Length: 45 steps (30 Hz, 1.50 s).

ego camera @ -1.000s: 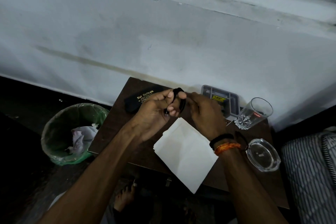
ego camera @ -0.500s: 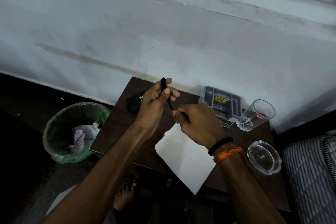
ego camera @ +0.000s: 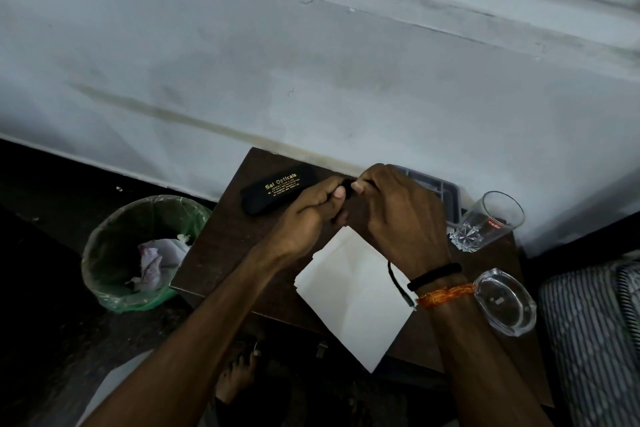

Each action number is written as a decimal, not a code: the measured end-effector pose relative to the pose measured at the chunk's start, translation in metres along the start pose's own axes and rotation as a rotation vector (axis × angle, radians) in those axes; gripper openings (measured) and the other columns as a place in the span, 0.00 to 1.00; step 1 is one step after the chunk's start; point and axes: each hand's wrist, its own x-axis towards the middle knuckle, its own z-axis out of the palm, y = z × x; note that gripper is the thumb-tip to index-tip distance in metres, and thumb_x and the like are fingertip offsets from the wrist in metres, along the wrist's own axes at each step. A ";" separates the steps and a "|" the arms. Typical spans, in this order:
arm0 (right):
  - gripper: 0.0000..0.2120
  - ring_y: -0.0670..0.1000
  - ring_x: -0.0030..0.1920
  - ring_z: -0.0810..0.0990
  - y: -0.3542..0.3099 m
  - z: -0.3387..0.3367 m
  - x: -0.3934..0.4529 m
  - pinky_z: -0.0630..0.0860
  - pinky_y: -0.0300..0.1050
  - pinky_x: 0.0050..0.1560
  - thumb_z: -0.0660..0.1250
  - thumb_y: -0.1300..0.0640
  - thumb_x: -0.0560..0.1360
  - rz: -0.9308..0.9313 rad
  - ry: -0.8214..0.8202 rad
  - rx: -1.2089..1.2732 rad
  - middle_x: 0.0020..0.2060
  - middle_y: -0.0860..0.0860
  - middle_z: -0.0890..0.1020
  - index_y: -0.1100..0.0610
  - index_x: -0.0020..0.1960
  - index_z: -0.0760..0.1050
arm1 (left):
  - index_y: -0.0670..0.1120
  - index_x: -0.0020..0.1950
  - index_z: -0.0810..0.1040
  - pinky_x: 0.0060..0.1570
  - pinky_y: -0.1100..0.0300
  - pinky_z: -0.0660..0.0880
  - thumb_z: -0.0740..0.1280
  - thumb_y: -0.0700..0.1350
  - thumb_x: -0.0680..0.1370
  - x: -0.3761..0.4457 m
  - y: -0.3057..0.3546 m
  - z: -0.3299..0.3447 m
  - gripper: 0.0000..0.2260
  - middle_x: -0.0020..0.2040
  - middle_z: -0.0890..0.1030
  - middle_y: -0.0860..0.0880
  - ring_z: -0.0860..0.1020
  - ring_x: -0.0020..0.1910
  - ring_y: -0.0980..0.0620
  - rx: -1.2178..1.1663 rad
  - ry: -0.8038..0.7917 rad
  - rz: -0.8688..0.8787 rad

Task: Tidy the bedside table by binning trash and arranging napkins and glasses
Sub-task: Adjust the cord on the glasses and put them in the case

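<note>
Basically one view, head camera, looking down on a dark brown wooden bedside table (ego camera: 221,246). Both hands meet at the table's 12 o'clock. Left hand (ego camera: 304,218) and right hand (ego camera: 398,218) are together, fingertips pinching a thin black cord (ego camera: 398,282); its loose end hangs down past the right wrist over a stack of white square paper napkins (ego camera: 353,302). What sits between the fingertips is too dark to identify.

Napkins lie at table centre toward 6 o'clock, turned diamond-wise, one corner overhanging the front edge. Black glasses case with gold "Sai Opticals" lettering (ego camera: 273,192) is at 10 o'clock, just beside the left hand. Grey plastic compartment tray (ego camera: 446,191) sits at 1 o'clock, partly hidden by the right hand. Clear drinking glass with cut base (ego camera: 488,222) stands at 2 o'clock, clear glass ashtray (ego camera: 502,302) at 4 o'clock. Round bin with green liner (ego camera: 114,253) is on the floor off the 9 o'clock side, crumpled paper inside.

Step in hand looks like sorting the cord out, probably winding it, with binning apparently done. Next move likely calls for setting the cord down without dragging it across the napkins, then squaring the stack away from the edge.
</note>
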 end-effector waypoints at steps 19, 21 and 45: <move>0.10 0.57 0.37 0.80 -0.006 0.020 -0.011 0.77 0.51 0.40 0.60 0.57 0.81 0.150 -0.569 0.184 0.37 0.54 0.82 0.56 0.44 0.76 | 0.36 0.61 0.75 0.38 0.64 0.72 0.55 0.38 0.84 0.005 0.001 -0.005 0.12 0.33 0.69 0.50 0.70 0.32 0.57 -0.524 0.176 -0.105; 0.13 0.56 0.38 0.81 -0.012 0.018 -0.011 0.78 0.51 0.41 0.59 0.53 0.82 0.117 -0.589 0.166 0.39 0.54 0.82 0.56 0.45 0.78 | 0.37 0.61 0.75 0.40 0.66 0.72 0.55 0.38 0.84 0.006 -0.003 -0.007 0.12 0.34 0.71 0.51 0.71 0.34 0.58 -0.441 0.211 -0.083; 0.05 0.53 0.39 0.78 -0.006 0.002 -0.008 0.72 0.44 0.37 0.67 0.58 0.79 -0.136 -0.227 0.074 0.42 0.52 0.79 0.57 0.51 0.81 | 0.44 0.36 0.73 0.40 0.65 0.70 0.58 0.40 0.83 0.002 -0.007 0.008 0.16 0.32 0.71 0.50 0.71 0.33 0.57 -0.265 0.100 -0.235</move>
